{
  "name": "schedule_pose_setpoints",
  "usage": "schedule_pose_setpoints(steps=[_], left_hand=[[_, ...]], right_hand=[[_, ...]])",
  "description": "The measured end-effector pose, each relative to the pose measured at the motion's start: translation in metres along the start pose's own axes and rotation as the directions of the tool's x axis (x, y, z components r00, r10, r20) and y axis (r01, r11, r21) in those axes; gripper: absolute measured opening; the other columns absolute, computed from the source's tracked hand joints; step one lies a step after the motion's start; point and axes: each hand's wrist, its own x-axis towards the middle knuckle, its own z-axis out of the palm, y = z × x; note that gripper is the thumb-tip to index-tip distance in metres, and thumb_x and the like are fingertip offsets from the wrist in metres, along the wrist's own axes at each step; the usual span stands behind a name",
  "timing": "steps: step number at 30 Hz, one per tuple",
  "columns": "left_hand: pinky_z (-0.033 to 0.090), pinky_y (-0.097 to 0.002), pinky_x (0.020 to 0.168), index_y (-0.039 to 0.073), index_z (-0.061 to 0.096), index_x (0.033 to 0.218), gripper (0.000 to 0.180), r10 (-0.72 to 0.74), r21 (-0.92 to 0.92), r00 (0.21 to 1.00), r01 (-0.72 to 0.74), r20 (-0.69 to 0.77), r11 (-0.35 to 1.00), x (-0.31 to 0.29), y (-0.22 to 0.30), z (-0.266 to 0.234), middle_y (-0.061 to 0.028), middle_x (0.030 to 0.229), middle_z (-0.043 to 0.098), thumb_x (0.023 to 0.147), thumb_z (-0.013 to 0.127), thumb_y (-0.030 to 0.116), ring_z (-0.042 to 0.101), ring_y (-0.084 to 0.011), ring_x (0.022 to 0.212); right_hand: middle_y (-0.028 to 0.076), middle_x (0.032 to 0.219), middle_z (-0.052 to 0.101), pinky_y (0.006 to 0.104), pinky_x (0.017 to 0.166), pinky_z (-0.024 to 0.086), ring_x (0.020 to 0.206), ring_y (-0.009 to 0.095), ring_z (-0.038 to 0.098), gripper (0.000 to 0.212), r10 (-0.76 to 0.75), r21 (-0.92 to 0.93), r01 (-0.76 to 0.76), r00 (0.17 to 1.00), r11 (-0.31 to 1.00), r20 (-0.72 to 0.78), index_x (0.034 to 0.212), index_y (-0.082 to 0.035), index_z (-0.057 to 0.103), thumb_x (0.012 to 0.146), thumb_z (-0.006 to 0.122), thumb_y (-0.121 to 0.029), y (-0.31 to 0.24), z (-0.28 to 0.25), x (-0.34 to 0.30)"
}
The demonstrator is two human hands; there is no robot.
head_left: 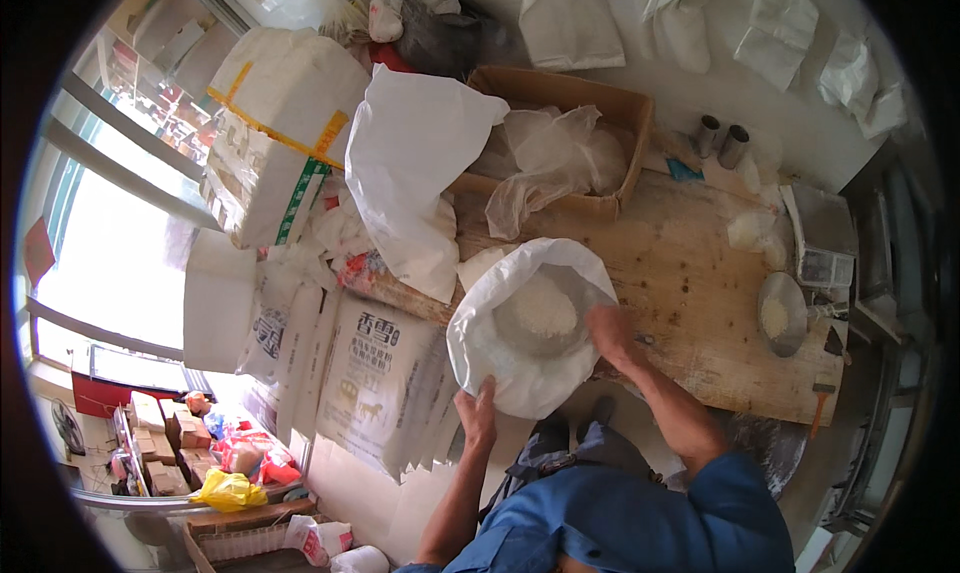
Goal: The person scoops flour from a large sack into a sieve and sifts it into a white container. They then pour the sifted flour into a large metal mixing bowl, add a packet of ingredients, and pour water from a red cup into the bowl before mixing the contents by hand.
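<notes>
A white sack (535,391) with its mouth spread wide stands in front of me at the near edge of the wooden table. Inside it lies a mound of white flour-like powder (543,307); a greyish round area surrounds the mound, and I cannot tell whether it is a bowl or the sack's inner wall. My left hand (476,413) is closed on the sack's rim at the near left. At the right side of the rim my right hand (610,333) is closed on the sack's edge, slightly blurred, its fingertips hidden.
Beyond the sack is a cardboard box (632,178) with clear plastic bags. On the table (690,273) at right are a metal bowl (782,313) of white powder, a brush (823,388) and two metal cans (735,147). Stacked printed sacks (375,383) stand at left.
</notes>
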Motion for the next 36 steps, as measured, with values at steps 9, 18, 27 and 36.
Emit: schedule_pose_setpoints(steps=[9,18,27,36], left_hand=[[0.043,-0.0282,0.057,-0.002,0.069,0.093,0.022,0.068,0.071,0.998,-0.067,-0.005,0.995,0.000,0.026,0.004,0.0034,0.076,0.062,0.096,0.071,0.020,0.052,-0.0073,0.065],[0.042,-0.0295,0.051,-0.002,0.068,0.092,0.022,-0.024,0.106,1.000,0.023,0.014,0.994,-0.001,0.034,-0.004,0.0012,0.070,0.059,0.096,0.070,0.020,0.053,-0.0090,0.057],[0.042,-0.0289,0.052,-0.001,0.068,0.094,0.024,-0.061,0.118,0.995,0.052,0.075,0.992,0.004,0.031,-0.011,0.0008,0.075,0.061,0.093,0.071,0.022,0.053,-0.0094,0.059],[0.039,-0.0284,0.050,0.005,0.068,0.091,0.020,-0.060,0.091,0.994,0.052,0.092,0.995,0.009,0.027,-0.019,0.0027,0.072,0.060,0.094,0.071,0.024,0.052,-0.0081,0.056]], right_hand=[[0.023,0.084,0.070,0.0559,0.069,0.052,0.081,0.045,0.069,0.037,-0.047,-0.075,0.054,0.995,0.996,0.092,0.080,0.002,0.067,0.100,0.058,-0.027,-0.003,-0.004,0.002],[0.026,0.082,0.069,0.0557,0.071,0.054,0.083,0.046,0.070,0.034,0.051,-0.016,-0.050,0.998,0.999,0.030,0.082,0.003,0.068,0.098,0.060,-0.025,-0.017,-0.015,-0.003],[0.027,0.073,0.067,0.0545,0.068,0.054,0.074,0.046,0.070,0.033,-0.021,-0.019,0.021,0.999,1.000,0.035,0.076,0.002,0.067,0.096,0.061,-0.024,-0.025,-0.015,0.001],[0.026,0.071,0.065,0.0521,0.062,0.050,0.068,0.043,0.068,0.028,-0.019,-0.059,0.019,1.000,0.998,0.005,0.077,0.002,0.069,0.092,0.064,-0.021,-0.014,0.002,-0.004]])
